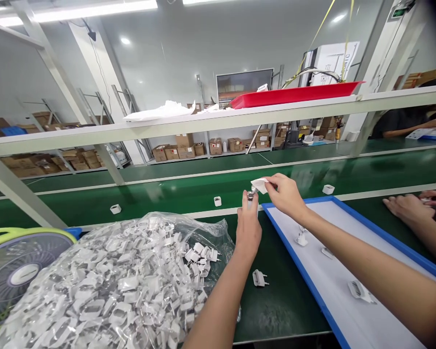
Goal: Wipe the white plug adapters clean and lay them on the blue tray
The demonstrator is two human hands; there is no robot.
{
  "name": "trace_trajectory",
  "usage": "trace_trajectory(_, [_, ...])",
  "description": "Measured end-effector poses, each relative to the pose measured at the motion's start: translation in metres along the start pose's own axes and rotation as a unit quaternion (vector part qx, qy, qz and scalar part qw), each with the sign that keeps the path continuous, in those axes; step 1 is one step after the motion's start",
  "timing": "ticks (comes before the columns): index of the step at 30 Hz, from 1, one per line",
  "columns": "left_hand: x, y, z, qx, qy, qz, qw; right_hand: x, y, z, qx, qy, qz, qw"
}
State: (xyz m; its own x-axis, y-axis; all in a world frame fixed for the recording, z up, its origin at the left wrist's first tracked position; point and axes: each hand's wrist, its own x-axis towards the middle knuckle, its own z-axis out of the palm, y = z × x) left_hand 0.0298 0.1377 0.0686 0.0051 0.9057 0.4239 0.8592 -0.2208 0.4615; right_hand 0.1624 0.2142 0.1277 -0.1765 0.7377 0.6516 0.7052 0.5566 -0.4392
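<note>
In the head view, my left hand (249,228) is raised over the green surface (276,300), with the back of it towards me. Its fingers are curled closed around a small part (252,194), and only the part's shiny tip shows above them. My right hand (285,196) comes in from the right and meets it. Thumb and fingertips are pinched tight on a white piece (259,185), which touches the top of the small part. I cannot tell what the white piece is. Both things are held in the air just beyond the near corner of the blue-edged tray (349,220).

That tray lies to the right under my right forearm, and a few white plug pieces (301,238) are scattered on its white floor. A single loose plug (259,277) lies on the surface between the tray and the clear bag (131,286). The bag, heaped full of white plug parts, fills the lower left. A fan (18,271) with a yellow-green rim sits at the far left edge, beside the bag.

Beyond my hands runs a green belt (189,191) with three small white blocks (217,200) spaced along it. Above it, a shelf (218,121) carries a red tray (294,93). At the right edge, another person's hands (409,208) rest near the tray's far side.
</note>
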Motion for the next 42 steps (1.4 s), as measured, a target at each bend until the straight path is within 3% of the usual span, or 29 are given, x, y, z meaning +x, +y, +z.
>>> trace_trajectory(7, [-0.002, 0.017, 0.007, 0.119, -0.010, -0.012, 0.993, -0.002, 0.009, -0.006, -0.018, 0.020, 0.040, 0.999])
trace_trajectory(14, [0.001, 0.012, -0.003, 0.089, -0.001, -0.018, 0.996, -0.007, 0.017, -0.012, -0.006, 0.023, 0.049, 0.999])
trace_trajectory(21, [0.001, 0.011, -0.004, 0.088, -0.025, -0.008, 0.996, -0.010, 0.017, -0.014, 0.010, 0.018, 0.041, 0.999])
trace_trajectory(42, [0.002, 0.007, -0.011, 0.087, -0.018, -0.004, 0.996, -0.007, 0.019, -0.013, 0.028, 0.014, 0.030, 0.999])
